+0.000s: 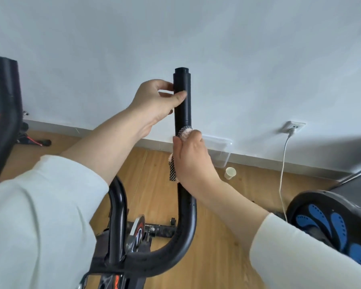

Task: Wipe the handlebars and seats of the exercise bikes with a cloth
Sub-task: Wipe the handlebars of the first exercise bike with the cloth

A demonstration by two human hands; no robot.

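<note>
White wall (pixel 258 59), left hand (pixel 154 101) fingers (pixel 178 97) pinching handlebar (pixel 182 113), right hand (pixel 193 159) fingers (pixel 178 146) clutching cloth (pixel 184 131) around it.

Black handlebar (pixel 182 105), upright — left hand (pixel 154 101) pinches it near the top; right hand (pixel 193 155) grips a cloth (pixel 183 131) round it lower down.
</note>
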